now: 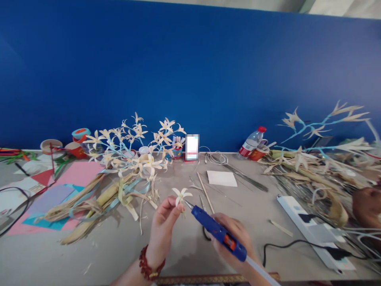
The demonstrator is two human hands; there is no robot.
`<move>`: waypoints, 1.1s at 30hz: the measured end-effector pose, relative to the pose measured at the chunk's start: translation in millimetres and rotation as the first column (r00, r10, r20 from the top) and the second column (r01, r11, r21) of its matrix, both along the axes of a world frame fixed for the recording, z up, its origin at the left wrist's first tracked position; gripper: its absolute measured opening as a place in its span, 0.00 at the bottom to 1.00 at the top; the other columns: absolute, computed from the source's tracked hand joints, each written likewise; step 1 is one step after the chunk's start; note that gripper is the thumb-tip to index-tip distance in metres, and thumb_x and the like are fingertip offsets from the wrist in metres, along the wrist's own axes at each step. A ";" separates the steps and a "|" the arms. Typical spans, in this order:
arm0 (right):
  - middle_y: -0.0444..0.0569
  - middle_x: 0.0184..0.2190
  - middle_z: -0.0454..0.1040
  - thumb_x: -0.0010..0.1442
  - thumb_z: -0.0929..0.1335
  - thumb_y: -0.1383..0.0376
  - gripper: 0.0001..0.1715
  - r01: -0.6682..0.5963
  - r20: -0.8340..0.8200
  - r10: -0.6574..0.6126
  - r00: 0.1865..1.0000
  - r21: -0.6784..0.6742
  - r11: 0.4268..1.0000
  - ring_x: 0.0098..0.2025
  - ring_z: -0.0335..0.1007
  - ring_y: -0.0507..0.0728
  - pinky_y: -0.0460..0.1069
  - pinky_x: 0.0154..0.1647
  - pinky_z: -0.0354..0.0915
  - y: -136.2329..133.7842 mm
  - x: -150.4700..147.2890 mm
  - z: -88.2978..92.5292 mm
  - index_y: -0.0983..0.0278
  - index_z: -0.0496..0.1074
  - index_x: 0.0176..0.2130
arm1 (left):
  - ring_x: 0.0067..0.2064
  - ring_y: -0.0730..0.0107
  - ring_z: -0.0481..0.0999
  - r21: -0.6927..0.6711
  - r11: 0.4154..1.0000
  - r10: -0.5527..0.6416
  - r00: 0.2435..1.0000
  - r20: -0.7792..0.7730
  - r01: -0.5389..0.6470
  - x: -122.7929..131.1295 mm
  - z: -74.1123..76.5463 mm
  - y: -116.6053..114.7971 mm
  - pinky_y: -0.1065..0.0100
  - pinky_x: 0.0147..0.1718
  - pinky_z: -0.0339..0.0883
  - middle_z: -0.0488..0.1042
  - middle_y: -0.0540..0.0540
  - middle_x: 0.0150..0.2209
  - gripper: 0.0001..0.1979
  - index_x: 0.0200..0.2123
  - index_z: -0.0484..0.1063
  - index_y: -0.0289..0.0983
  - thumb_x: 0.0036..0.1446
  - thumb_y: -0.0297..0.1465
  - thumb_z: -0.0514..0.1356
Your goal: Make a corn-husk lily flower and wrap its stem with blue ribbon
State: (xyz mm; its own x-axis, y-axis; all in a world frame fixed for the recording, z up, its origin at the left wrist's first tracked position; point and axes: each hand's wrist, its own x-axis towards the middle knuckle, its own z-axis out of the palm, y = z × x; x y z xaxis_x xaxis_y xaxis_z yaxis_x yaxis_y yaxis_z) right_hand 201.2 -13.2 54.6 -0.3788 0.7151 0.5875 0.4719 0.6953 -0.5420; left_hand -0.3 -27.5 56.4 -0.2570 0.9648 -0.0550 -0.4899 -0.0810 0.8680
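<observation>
Between the thumb and fingers of my left hand (165,218) is a small cream flower (181,195), petals spread upward and its base pinched. My right hand (233,240) grips a blue hot glue gun (218,232), with a white glue stick (262,272) coming out of its back end. The gun's metal nozzle (188,204) points left and lies right beside the flower; whether it touches I cannot tell. Partly hidden behind the gun are the dark scissors (206,233). A thin pale stick (205,192) lies on the table just beyond.
Flower branches (131,147) stand at back left, near dried husks (104,202) and coloured paper (86,172). A white card (222,178), a bottle (251,143) and a lit phone (192,147) are further back. A power strip (312,234) with black cords lies right, near another person's hand (367,208).
</observation>
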 end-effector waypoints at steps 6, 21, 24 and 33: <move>0.49 0.32 0.77 0.55 0.64 0.65 0.16 -0.035 0.050 0.027 0.998 0.160 0.986 0.30 0.76 0.58 0.49 0.32 0.71 2.9 -5.8 5.5 0.60 0.63 0.45 | 0.33 0.74 0.67 0.020 1.000 0.001 1.000 0.021 -0.001 -0.2 3.4 -1.3 0.72 0.37 0.61 0.70 0.51 0.29 0.05 0.31 0.71 0.37 0.53 0.30 0.65; 0.50 0.29 0.77 0.57 0.65 0.62 0.09 0.004 0.087 -0.017 0.996 0.145 0.989 0.29 0.75 0.57 0.49 0.31 0.71 1.7 -5.6 6.1 0.61 0.67 0.40 | 0.33 0.74 0.66 0.022 1.000 -0.001 1.000 0.006 0.001 0.1 6.7 -1.8 0.72 0.36 0.61 0.70 0.51 0.29 0.05 0.30 0.71 0.37 0.53 0.31 0.65; 0.50 0.30 0.77 0.56 0.65 0.63 0.11 0.024 0.062 -0.036 0.997 0.187 0.982 0.29 0.76 0.58 0.49 0.32 0.71 1.1 -5.3 7.3 0.61 0.68 0.41 | 0.33 0.74 0.66 0.013 1.000 0.001 1.000 0.009 -0.001 0.1 6.3 -2.1 0.72 0.37 0.61 0.70 0.51 0.29 0.05 0.30 0.71 0.37 0.53 0.31 0.65; 0.48 0.28 0.77 0.57 0.63 0.62 0.08 0.051 0.086 -0.068 0.994 0.184 0.982 0.27 0.75 0.57 0.48 0.30 0.69 0.7 -6.4 4.7 0.60 0.65 0.39 | 0.33 0.73 0.67 0.019 1.000 0.008 1.000 -0.004 -0.008 0.6 8.1 -3.1 0.71 0.37 0.61 0.70 0.51 0.29 0.06 0.30 0.71 0.37 0.53 0.31 0.65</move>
